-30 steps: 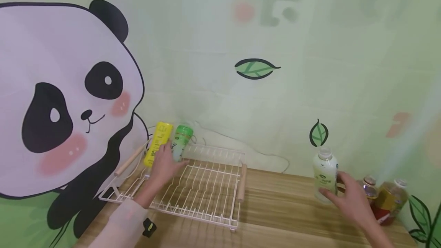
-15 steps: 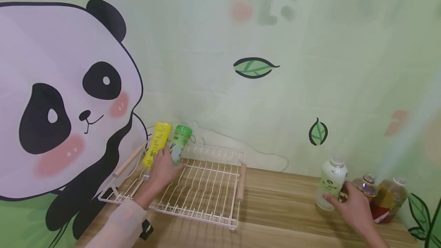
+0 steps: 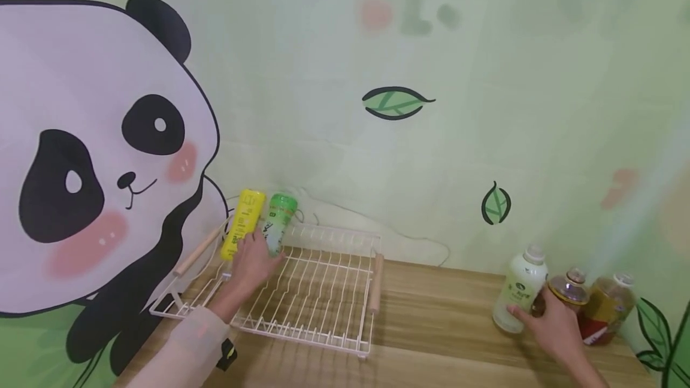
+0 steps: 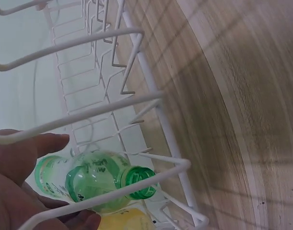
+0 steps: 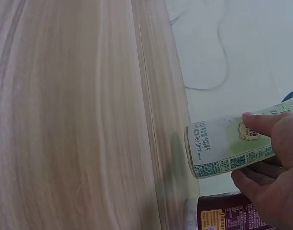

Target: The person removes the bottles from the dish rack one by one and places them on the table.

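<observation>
My left hand [image 3: 252,263] reaches over the white wire rack [image 3: 377,283], next to a green bottle [image 3: 281,214] and a yellow bottle [image 3: 244,223] that lean at its back left. In the left wrist view, the green bottle [image 4: 100,179] lies between my thumb and fingers. A gap shows between the thumb and the bottle. With thumb and curled fingers, my right hand [image 3: 555,323] holds a pale green milk tea bottle [image 3: 520,286], tilted near the right of the table. Its printed label and base show in the right wrist view [image 5: 223,143].
Two darker bottles stand at the table's right end: a purple-brown one [image 3: 568,292] beside my right hand and an amber one with a red label [image 3: 606,307]. A cartoon-printed cloth [image 3: 334,154] hangs behind the wooden tabletop [image 3: 431,328].
The milk tea bottle has moved right and lower in my right hand, closer to the dark bottles, and tilts more. My left thumb has drawn slightly nearer the green bottle, which stays in place.
</observation>
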Available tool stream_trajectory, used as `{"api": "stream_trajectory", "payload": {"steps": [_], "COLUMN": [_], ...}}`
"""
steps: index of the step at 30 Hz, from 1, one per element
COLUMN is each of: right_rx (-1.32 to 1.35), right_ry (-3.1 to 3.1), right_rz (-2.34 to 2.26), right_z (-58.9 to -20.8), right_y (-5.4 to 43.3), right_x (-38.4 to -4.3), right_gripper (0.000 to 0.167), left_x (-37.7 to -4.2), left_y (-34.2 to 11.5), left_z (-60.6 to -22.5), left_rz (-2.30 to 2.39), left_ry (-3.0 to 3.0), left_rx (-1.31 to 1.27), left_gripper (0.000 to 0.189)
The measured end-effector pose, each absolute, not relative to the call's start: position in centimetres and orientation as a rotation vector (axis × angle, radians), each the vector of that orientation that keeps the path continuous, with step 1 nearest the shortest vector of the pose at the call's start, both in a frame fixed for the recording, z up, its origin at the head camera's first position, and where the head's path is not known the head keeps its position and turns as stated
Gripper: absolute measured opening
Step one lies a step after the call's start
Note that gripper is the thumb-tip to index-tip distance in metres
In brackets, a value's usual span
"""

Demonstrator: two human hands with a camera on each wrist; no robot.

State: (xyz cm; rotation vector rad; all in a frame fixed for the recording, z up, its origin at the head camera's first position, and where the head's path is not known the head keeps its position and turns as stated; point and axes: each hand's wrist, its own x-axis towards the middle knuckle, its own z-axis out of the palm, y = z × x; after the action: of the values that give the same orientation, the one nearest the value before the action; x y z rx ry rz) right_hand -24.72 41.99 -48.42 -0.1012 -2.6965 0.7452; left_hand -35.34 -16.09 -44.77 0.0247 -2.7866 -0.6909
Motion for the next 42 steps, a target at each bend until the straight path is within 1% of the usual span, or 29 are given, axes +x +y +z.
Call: {"api": "stream_trajectory", "payload": {"steps": [3, 10, 19, 30, 42], "right_rx": [-0.105, -0.119, -0.139, -0.113, -0.103], "right_ry": [-2.726, -2.778, -2.821, -2.788, -2.838], "right_rz": [0.752, 0.771, 0.79, 0.767, 0.718], "right_z": [-48.3, -48.4, -48.7, -48.8, -49.0], "right_y": [42.1, 42.3, 42.5, 42.5, 42.7], "right_x": [-25.0, -25.2, -25.5, -25.0, -25.3], "right_gripper": [0.075, 0.082, 0.086, 0.076, 0.08], "left_x": [-35.5, -35.8, -36.2, -36.3, -36.4], "left_y": [-16.3, -16.3, -16.2, -16.0, -16.0], "left_z": [-45.0, -45.3, -45.3, -45.2, -45.1], "left_rz": [-0.657, -0.612, -0.644, -0.626, -0.627], "left_ry": [-2.794, -2.814, -2.799, -2.818, -2.816], "left_rx": [0.033, 0.061, 0.07, 0.097, 0.123], "left_gripper": [0.077, 0.077, 0.066, 0.066, 0.067]}}
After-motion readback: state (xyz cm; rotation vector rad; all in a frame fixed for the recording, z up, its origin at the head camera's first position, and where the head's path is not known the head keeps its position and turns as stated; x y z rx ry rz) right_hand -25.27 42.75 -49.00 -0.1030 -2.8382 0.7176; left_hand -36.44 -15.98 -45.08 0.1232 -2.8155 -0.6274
